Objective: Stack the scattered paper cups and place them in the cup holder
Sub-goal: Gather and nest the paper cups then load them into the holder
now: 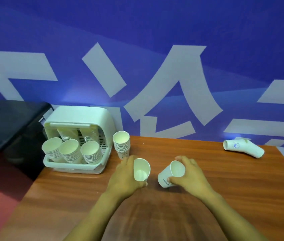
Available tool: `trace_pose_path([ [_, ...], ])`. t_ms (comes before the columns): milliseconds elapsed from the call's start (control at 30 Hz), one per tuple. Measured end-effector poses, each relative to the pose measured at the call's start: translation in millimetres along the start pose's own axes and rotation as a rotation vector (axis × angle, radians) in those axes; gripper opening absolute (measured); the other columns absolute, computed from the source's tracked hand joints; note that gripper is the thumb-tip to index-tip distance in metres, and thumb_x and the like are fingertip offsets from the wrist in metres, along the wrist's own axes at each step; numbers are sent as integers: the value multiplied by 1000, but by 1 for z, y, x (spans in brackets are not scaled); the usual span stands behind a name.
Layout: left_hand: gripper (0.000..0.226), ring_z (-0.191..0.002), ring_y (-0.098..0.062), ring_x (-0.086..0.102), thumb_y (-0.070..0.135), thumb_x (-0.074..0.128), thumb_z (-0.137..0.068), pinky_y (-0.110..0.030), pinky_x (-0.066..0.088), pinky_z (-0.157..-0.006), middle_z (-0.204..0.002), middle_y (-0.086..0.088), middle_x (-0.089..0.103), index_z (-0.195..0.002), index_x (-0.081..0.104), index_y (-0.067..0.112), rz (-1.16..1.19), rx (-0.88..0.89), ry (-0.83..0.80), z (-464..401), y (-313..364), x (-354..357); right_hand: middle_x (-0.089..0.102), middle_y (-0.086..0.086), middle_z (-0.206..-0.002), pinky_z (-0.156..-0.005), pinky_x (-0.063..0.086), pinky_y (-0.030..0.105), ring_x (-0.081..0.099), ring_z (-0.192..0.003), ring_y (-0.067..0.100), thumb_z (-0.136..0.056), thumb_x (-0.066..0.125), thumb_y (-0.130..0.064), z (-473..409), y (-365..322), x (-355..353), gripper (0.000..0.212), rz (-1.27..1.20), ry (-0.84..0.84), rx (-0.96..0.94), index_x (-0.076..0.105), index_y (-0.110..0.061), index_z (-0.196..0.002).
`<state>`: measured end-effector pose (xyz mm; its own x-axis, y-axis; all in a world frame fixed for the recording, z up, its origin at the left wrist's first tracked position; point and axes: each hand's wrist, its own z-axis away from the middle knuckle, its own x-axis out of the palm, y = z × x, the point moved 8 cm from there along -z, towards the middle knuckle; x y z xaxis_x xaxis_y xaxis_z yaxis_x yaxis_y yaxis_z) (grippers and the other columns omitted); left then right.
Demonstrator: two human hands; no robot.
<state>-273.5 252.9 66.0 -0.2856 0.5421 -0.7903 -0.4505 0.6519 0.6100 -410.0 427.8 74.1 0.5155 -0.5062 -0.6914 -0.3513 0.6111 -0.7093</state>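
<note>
The left hand (125, 176) curls round one white paper cup (141, 169), mouth facing the camera. At its 3 o'clock, close but apart, the right hand (188, 174) grips a second paper cup (171, 173) (dark lettering on its side), tilted with its mouth toward 1 o'clock. A standing stack of cups (122, 144) sits at 12 o'clock from the left hand, just beside the white cup holder (78, 164), which carries several stacks. Two cups (244, 147) lie tipped at 2 o'clock on the wooden table (224, 180).
</note>
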Motion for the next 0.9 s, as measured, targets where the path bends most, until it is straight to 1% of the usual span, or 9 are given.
trace_pose_path([
  [100, 81, -118, -19, 45, 44, 78, -67, -35, 43, -97, -127, 3, 42, -135, 38, 30, 12, 25, 9, 3, -28, -32, 43, -7, -117, -83, 37, 21, 47, -101, 8, -66, 82, -30, -1, -32, 35, 70, 23, -11, -18, 48, -31, -126],
  [167, 77, -118, -19, 47, 40, 78, -68, -36, 43, -98, -126, 3, 41, -135, 39, 30, 42, 18, 27, 7, -47, -52, 43, -7, -119, -84, 37, 21, 47, -101, 8, -68, 80, -33, -1, -46, 53, 69, 19, -16, -17, 47, -31, -128],
  [300, 79, -121, -23, 46, 35, 79, -70, -31, 40, -99, -131, -1, 36, -137, 39, 27, 51, -6, 84, 3, -83, -90, 42, -7, -120, -84, 35, 21, 47, -101, 8, -71, 79, -32, -3, -63, 70, 67, 15, -23, -7, 47, -30, -130],
  [500, 76, -118, -25, 46, 32, 81, -70, -34, 40, -94, -130, -3, 43, -136, 44, 22, 41, -1, 351, -17, -106, -142, 42, -8, -122, -87, 38, 23, 49, -106, 10, -71, 78, -34, -6, -67, 71, 67, 58, -29, 10, 47, -30, -130],
  [633, 76, -117, -28, 47, 34, 81, -70, -39, 42, -91, -130, -6, 44, -135, 45, 19, -37, -47, 426, -32, -121, -155, 40, -8, -124, -90, 37, 22, 48, -108, 10, -72, 77, -34, -13, -71, 75, 68, 72, -38, 18, 46, -28, -132],
  [700, 76, -117, -30, 47, 36, 79, -70, -41, 42, -91, -130, -7, 44, -136, 44, 19, -55, -61, 423, -39, -129, -155, 40, -8, -124, -90, 36, 21, 47, -109, 10, -72, 78, -33, -17, -75, 79, 68, 70, -41, 11, 46, -28, -132],
  [767, 79, -117, -31, 47, 41, 77, -72, -43, 43, -91, -133, -7, 43, -139, 41, 20, -89, -89, 373, -47, -138, -148, 40, -9, -124, -91, 36, 21, 47, -109, 8, -72, 78, -33, -20, -78, 84, 68, 74, -45, 11, 46, -29, -132],
  [833, 84, -121, -31, 45, 47, 73, -75, -44, 41, -93, -139, -4, 41, -144, 33, 23, -164, -120, 279, -55, -147, -136, 40, -9, -124, -92, 36, 20, 46, -109, 7, -72, 78, -34, -23, -79, 89, 69, 87, -56, 11, 45, -29, -132],
  [900, 92, -130, -29, 36, 50, 72, -75, -44, 36, -99, -148, 1, 34, -149, 22, 26, -239, -156, 153, -62, -158, -120, 39, -9, -125, -91, 35, 19, 46, -109, 7, -72, 77, -33, -27, -80, 93, 69, 97, -67, 13, 45, -29, -133],
])
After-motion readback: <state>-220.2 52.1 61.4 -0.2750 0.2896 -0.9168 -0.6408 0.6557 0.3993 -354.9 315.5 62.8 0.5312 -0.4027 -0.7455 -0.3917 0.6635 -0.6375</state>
